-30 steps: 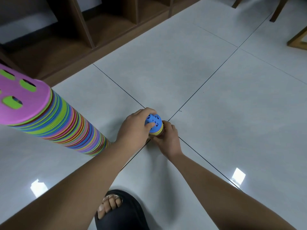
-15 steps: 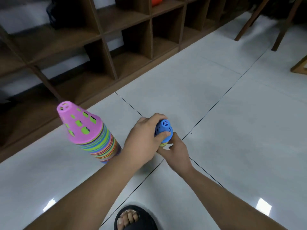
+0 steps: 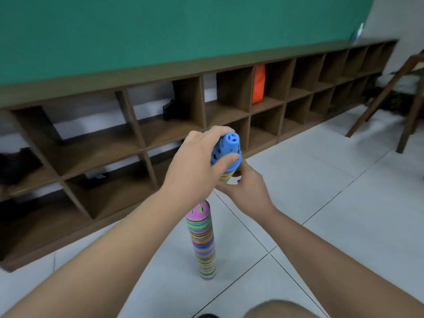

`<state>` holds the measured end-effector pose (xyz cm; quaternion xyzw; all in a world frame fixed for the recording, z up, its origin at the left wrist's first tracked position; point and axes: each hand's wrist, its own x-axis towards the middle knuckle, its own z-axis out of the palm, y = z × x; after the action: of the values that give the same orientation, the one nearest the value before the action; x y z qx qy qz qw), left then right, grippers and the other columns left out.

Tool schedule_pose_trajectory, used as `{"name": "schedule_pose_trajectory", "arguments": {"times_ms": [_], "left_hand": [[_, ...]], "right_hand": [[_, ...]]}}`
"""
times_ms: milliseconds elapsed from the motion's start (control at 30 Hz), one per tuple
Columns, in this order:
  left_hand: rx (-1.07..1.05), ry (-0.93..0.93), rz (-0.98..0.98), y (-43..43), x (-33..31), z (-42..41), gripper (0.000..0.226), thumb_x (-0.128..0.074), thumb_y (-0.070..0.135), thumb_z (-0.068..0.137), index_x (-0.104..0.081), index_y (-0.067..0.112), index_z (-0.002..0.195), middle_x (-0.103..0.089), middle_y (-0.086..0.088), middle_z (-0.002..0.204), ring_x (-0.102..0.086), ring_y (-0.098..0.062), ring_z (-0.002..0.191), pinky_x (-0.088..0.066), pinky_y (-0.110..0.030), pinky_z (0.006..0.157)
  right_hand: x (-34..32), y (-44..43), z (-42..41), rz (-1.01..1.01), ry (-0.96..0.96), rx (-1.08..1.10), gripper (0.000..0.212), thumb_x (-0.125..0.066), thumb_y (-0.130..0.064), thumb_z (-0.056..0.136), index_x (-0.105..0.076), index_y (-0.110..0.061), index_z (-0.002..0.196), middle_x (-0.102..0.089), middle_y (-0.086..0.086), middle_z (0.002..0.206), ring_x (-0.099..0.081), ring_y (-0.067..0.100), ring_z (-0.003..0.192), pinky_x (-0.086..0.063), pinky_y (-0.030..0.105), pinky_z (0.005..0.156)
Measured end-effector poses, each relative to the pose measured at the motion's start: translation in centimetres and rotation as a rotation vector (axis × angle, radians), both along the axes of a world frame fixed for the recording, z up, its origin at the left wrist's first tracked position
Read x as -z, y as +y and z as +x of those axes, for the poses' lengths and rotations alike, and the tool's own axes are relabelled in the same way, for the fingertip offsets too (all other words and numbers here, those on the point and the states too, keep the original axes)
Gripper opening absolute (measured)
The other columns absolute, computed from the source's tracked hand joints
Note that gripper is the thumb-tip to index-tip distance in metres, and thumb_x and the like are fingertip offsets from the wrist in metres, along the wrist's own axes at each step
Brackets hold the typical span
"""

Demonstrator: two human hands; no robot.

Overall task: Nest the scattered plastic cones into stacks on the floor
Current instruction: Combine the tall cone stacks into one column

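A short stack of cones topped by a blue perforated cone (image 3: 226, 150) is lifted off the floor, held in both hands. My left hand (image 3: 197, 166) grips its side, thumb across the blue cone. My right hand (image 3: 246, 185) holds the stack's lower end from beneath, where yellow and green rims show. Directly below stands a tall multicoloured stack of nested cones (image 3: 204, 242) on the floor, with a pink cone on top.
A long wooden cubby shelf (image 3: 142, 138) runs along the green wall behind, with an orange item (image 3: 258, 84) in one cell. Wooden furniture legs (image 3: 385, 95) stand at the right. White tiled floor (image 3: 344, 214) spreads right of the stack.
Both hands have raised the blue-topped stack from the floor to well above it. The view has risen and tilted up, so the tall stack now appears below my hands.
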<state>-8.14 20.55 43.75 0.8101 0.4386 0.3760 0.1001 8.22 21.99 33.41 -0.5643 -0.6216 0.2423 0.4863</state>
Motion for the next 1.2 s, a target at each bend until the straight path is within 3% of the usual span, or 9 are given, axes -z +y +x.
{"name": "schedule_pose_trajectory", "arguments": {"times_ms": [167, 267, 433, 567, 667, 867, 1000, 1100, 1200], "left_hand": [[-0.100, -0.146, -0.045, 0.6, -3.9, -3.7, 0.039, -0.068, 0.050, 0.101, -0.061, 0.037, 0.137, -0.069, 0.020, 0.116, -0.064, -0.005, 0.108, -0.056, -0.026, 0.089], [-0.106, -0.168, -0.105, 0.7, -4.2, -5.0, 0.041, -0.067, 0.052, 0.101, -0.061, 0.035, 0.138, -0.070, 0.017, 0.118, -0.068, -0.005, 0.105, -0.059, -0.023, 0.085], [-0.108, -0.184, -0.228, 0.2, -1.3, -7.9, 0.039, -0.069, 0.049, 0.100, -0.061, 0.031, 0.134, -0.071, 0.013, 0.118, -0.068, -0.007, 0.108, -0.056, -0.018, 0.080], [-0.091, -0.088, -0.282, 0.4, 0.2, -8.6, 0.041, -0.068, 0.047, 0.101, -0.060, 0.028, 0.137, -0.070, 0.010, 0.124, -0.067, -0.010, 0.110, -0.059, -0.024, 0.085], [-0.099, -0.049, -0.304, 0.9, 1.5, -8.2, 0.043, -0.068, 0.046, 0.101, -0.058, 0.030, 0.139, -0.069, 0.009, 0.125, -0.068, -0.012, 0.110, -0.063, -0.030, 0.089], [-0.131, -0.036, -0.381, 2.4, 4.5, -8.3, 0.048, -0.070, 0.052, 0.099, -0.055, 0.031, 0.139, -0.069, 0.008, 0.124, -0.068, -0.012, 0.105, -0.063, -0.028, 0.081], [-0.136, -0.023, -0.426, 3.2, 5.0, -8.2, 0.058, -0.072, 0.054, 0.097, -0.048, 0.031, 0.144, -0.066, 0.009, 0.124, -0.069, -0.015, 0.106, -0.066, -0.031, 0.077], [-0.114, -0.004, -0.435, 3.3, 5.4, -8.1, 0.065, -0.074, 0.055, 0.095, -0.043, 0.032, 0.147, -0.063, 0.011, 0.121, -0.070, -0.014, 0.101, -0.063, -0.028, 0.067], [-0.124, -0.021, -0.436, 4.1, 5.8, -8.6, 0.062, -0.074, 0.058, 0.094, -0.046, 0.033, 0.143, -0.067, 0.008, 0.123, -0.070, -0.014, 0.099, -0.065, -0.033, 0.072]], "right_hand": [[-5.0, -0.1, -4.8, -0.068, -0.120, -0.113, 0.054, -0.081, -0.067, 0.073, -0.065, -0.035, 0.113, -0.076, -0.017, 0.098, -0.069, 0.000, 0.090, -0.053, 0.022, 0.072], [-6.1, -0.2, -6.2, -0.111, -0.197, -0.145, 0.050, -0.082, -0.063, 0.078, -0.067, -0.034, 0.116, -0.076, -0.015, 0.099, -0.070, 0.003, 0.092, -0.052, 0.021, 0.071], [-3.7, -0.3, -7.1, -0.178, -0.405, -0.128, 0.058, -0.078, -0.072, 0.074, -0.065, -0.035, 0.116, -0.076, -0.011, 0.097, -0.072, 0.008, 0.087, -0.063, 0.033, 0.077], [-1.5, -0.4, -7.1, -0.179, -0.571, -0.039, 0.073, -0.066, -0.085, 0.064, -0.065, -0.033, 0.115, -0.075, -0.008, 0.097, -0.071, 0.013, 0.087, -0.064, 0.038, 0.078], [0.0, 0.0, -6.8, -0.229, -0.559, -0.052, 0.081, -0.057, -0.088, 0.057, -0.066, -0.033, 0.116, -0.073, -0.008, 0.099, -0.071, 0.014, 0.090, -0.064, 0.041, 0.079], [3.9, -0.2, -6.9, -0.333, -0.463, -0.087, 0.084, -0.059, -0.089, 0.062, -0.061, -0.026, 0.119, -0.070, -0.003, 0.106, -0.069, 0.017, 0.099, -0.062, 0.044, 0.086], [6.5, -0.3, -6.9, -0.406, -0.338, -0.132, 0.071, -0.073, -0.072, 0.076, -0.054, -0.026, 0.126, -0.067, -0.004, 0.119, -0.065, 0.016, 0.110, -0.058, 0.041, 0.094], [9.5, -0.6, -6.3, -0.509, -0.298, -0.131, 0.080, -0.075, -0.075, 0.066, -0.053, -0.028, 0.128, -0.065, -0.005, 0.124, -0.066, 0.015, 0.111, -0.058, 0.040, 0.095], [12.8, -1.1, -5.7, -0.583, -0.315, -0.148, 0.084, -0.078, -0.074, 0.067, -0.053, -0.026, 0.132, -0.062, -0.001, 0.128, -0.063, 0.016, 0.115, -0.055, 0.036, 0.094]]}}
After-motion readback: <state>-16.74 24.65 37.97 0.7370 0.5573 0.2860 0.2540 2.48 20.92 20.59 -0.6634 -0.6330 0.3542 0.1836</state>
